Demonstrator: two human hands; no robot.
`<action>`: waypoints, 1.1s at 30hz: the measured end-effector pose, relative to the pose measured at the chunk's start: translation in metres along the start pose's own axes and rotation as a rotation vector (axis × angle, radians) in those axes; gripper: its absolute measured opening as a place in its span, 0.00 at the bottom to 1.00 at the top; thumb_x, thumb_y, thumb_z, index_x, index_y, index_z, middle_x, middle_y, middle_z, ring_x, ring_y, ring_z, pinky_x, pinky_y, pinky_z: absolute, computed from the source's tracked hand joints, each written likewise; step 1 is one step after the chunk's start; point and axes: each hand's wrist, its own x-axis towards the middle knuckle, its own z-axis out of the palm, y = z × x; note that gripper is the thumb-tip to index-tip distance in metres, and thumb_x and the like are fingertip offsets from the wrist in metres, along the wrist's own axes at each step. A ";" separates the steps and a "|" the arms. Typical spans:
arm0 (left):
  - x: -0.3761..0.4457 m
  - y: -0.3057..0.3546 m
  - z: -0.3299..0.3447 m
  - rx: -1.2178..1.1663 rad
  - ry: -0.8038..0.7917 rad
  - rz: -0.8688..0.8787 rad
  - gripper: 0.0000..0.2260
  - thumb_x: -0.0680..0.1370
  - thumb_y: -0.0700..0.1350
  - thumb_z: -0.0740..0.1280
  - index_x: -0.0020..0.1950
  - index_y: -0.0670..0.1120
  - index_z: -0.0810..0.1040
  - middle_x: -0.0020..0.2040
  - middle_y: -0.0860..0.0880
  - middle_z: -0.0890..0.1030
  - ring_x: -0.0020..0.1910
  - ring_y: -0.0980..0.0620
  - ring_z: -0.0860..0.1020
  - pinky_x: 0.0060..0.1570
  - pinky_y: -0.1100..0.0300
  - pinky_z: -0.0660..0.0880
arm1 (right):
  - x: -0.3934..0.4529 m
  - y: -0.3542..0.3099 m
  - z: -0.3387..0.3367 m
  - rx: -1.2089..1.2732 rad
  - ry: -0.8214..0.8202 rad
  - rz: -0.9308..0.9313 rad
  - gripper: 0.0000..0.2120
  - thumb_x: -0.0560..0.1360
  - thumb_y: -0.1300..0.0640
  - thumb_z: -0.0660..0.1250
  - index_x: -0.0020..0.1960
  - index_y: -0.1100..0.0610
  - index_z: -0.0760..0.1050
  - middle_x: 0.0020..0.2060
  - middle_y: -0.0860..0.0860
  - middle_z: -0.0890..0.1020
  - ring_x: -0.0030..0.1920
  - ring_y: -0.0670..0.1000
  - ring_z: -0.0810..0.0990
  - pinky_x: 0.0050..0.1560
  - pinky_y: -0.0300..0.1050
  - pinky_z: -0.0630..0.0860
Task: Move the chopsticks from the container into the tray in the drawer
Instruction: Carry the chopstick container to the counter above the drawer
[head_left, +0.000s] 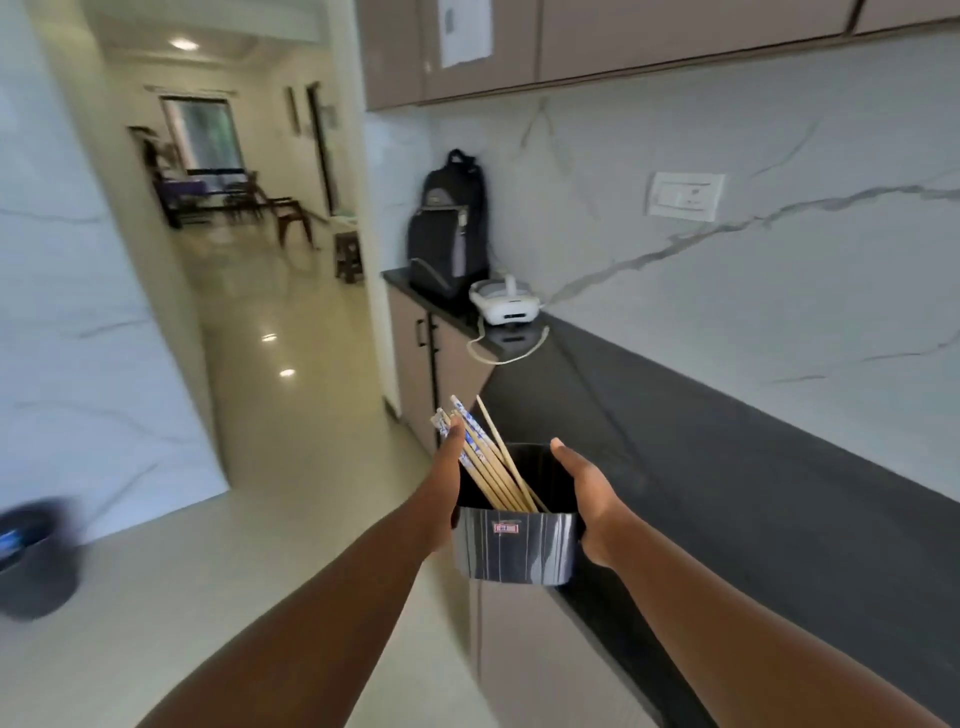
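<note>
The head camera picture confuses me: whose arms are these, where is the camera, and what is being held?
There is no machine here. The camera sits on a person's head and looks forward and down, so the two bare arms reaching into the picture are that person's own. It is a wide-angle lens, which is why the walls bend.

Both hands hold a dark container at the edge of a black countertop. The left hand grips its left side, with fingers against the chopsticks that stick up out of it; some are plain wood, some patterned blue and white. The right hand clasps the right side.

Further along the countertop stand a black backpack and a white appliance with a cord. No drawer or tray shows in this picture.
</note>
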 end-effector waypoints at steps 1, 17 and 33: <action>-0.016 -0.001 -0.013 0.021 0.040 0.003 0.31 0.77 0.68 0.53 0.66 0.47 0.76 0.59 0.44 0.82 0.57 0.47 0.81 0.65 0.49 0.71 | -0.004 0.006 0.014 0.001 -0.045 0.010 0.30 0.71 0.35 0.67 0.57 0.60 0.78 0.46 0.60 0.86 0.44 0.61 0.86 0.42 0.49 0.78; -0.291 -0.040 -0.259 -0.180 0.694 0.034 0.33 0.75 0.71 0.53 0.65 0.48 0.76 0.63 0.42 0.79 0.60 0.43 0.78 0.68 0.44 0.68 | -0.117 0.157 0.300 -0.347 -0.648 0.097 0.27 0.76 0.37 0.61 0.61 0.58 0.78 0.53 0.60 0.85 0.54 0.62 0.83 0.64 0.59 0.73; -0.695 -0.076 -0.513 -0.254 1.209 0.180 0.31 0.76 0.70 0.50 0.56 0.50 0.80 0.47 0.50 0.86 0.45 0.55 0.84 0.40 0.65 0.79 | -0.389 0.388 0.640 -0.611 -1.131 0.209 0.30 0.70 0.35 0.67 0.62 0.56 0.76 0.56 0.60 0.82 0.59 0.61 0.79 0.68 0.61 0.67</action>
